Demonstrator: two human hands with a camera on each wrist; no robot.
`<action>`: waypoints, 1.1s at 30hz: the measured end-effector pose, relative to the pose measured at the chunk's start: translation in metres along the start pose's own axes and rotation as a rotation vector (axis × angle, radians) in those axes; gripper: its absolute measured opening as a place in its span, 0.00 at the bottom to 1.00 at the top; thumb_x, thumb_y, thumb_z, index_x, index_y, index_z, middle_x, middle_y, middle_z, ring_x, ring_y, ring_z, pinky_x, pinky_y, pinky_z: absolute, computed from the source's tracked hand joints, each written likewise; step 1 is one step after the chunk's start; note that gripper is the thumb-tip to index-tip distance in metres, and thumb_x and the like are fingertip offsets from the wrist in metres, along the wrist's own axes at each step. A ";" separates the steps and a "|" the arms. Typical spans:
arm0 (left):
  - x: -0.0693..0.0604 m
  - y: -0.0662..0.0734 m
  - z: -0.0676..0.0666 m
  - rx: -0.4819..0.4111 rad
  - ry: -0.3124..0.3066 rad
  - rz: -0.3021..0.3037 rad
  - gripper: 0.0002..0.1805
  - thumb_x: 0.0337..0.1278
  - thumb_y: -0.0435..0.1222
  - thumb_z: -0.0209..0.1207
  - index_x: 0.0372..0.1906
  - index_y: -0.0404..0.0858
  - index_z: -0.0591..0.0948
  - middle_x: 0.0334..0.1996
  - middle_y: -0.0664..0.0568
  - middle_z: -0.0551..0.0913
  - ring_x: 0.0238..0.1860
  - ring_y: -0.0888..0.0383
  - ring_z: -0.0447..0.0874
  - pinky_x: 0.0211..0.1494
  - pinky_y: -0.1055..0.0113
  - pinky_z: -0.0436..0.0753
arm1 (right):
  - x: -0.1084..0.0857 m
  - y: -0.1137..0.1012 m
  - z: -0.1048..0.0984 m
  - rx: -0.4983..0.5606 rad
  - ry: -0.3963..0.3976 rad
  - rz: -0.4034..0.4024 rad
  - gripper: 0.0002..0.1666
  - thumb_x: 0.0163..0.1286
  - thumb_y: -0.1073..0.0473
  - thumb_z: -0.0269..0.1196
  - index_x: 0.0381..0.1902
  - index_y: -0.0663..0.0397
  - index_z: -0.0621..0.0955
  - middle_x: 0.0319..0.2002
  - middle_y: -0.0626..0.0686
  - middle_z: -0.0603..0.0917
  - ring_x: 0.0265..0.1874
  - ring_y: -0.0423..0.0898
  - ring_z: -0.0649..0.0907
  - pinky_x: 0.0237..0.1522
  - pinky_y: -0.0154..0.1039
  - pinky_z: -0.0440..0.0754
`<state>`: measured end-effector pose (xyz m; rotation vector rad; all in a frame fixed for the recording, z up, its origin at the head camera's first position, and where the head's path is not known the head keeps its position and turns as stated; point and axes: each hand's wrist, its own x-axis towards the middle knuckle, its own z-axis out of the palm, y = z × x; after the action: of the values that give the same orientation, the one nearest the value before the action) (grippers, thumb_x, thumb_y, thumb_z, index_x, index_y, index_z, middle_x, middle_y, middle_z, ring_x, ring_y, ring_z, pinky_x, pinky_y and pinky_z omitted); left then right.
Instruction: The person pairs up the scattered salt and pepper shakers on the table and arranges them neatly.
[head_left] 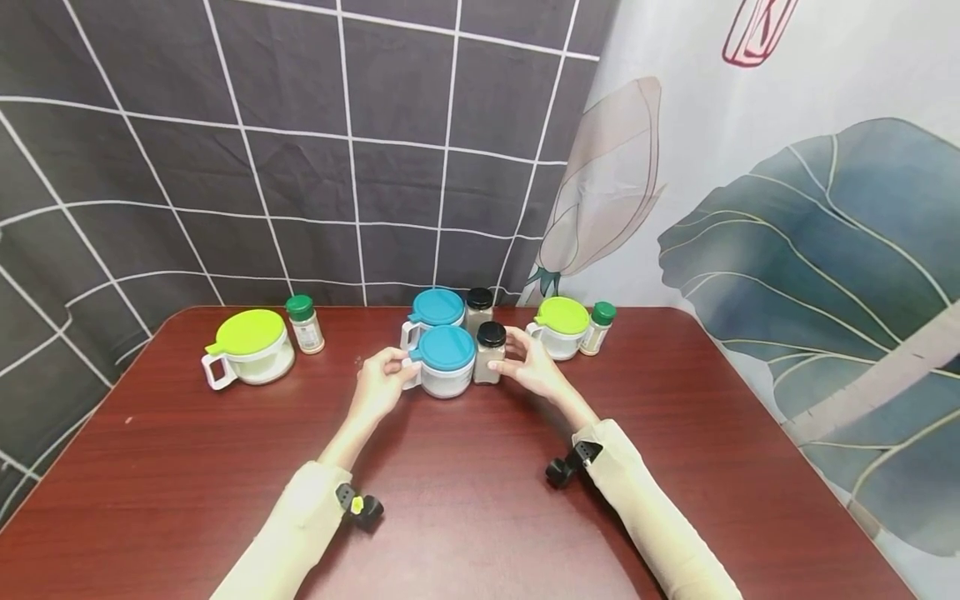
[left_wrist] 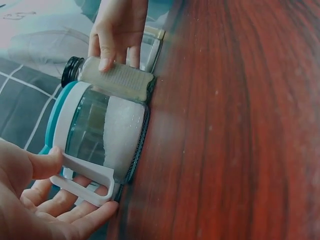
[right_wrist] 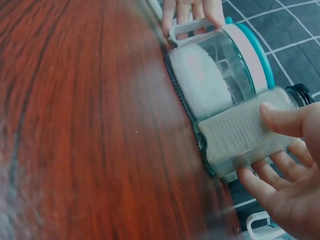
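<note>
A glass seasoning jar with a blue lid and white powder or grains inside stands on the table. My left hand pinches its white handle, thumb on one side and fingers behind. Directly beside it, touching or nearly so, is a square glass spice bottle with a black cap and pale powder. My right hand holds this bottle by its sides, thumb on the front face. Both containers stand upright. Right behind them are a second blue-lidded jar and a second black-capped bottle, partly hidden.
To the left stand a larger green-lidded jar with a handle and a green-capped shaker. A smaller green-lidded jar and another green-capped shaker are to the right. A curtain hangs behind the reddish-brown table.
</note>
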<state>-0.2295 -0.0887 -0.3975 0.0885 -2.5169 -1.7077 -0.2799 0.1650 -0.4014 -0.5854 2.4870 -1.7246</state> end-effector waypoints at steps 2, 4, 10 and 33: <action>0.000 0.000 0.000 0.013 -0.006 -0.001 0.17 0.58 0.34 0.62 0.50 0.29 0.78 0.48 0.33 0.83 0.52 0.41 0.83 0.56 0.51 0.80 | 0.000 0.001 0.000 0.019 -0.006 0.006 0.33 0.59 0.71 0.65 0.62 0.67 0.68 0.59 0.69 0.75 0.59 0.63 0.76 0.61 0.55 0.74; 0.001 0.001 -0.002 0.030 -0.017 -0.006 0.17 0.58 0.34 0.62 0.51 0.29 0.78 0.49 0.33 0.83 0.53 0.41 0.82 0.57 0.50 0.80 | 0.000 0.001 0.000 0.030 -0.008 0.012 0.33 0.59 0.72 0.65 0.62 0.66 0.68 0.59 0.69 0.75 0.58 0.63 0.76 0.61 0.55 0.75; 0.001 0.003 -0.006 0.069 -0.068 -0.023 0.19 0.60 0.35 0.60 0.54 0.30 0.77 0.51 0.33 0.82 0.54 0.41 0.81 0.58 0.50 0.79 | -0.003 -0.001 0.002 0.000 0.020 -0.009 0.33 0.60 0.71 0.65 0.63 0.67 0.68 0.57 0.70 0.77 0.56 0.62 0.78 0.61 0.54 0.75; -0.013 0.007 -0.024 0.070 -0.123 0.073 0.24 0.65 0.37 0.56 0.64 0.33 0.71 0.57 0.37 0.79 0.59 0.42 0.78 0.62 0.50 0.76 | -0.019 -0.032 -0.005 -0.122 0.155 -0.113 0.33 0.58 0.70 0.66 0.63 0.63 0.71 0.57 0.65 0.77 0.59 0.62 0.75 0.61 0.60 0.72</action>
<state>-0.2137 -0.1068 -0.3826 -0.1059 -2.6315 -1.6466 -0.2549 0.1662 -0.3739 -0.6364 2.7320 -1.7275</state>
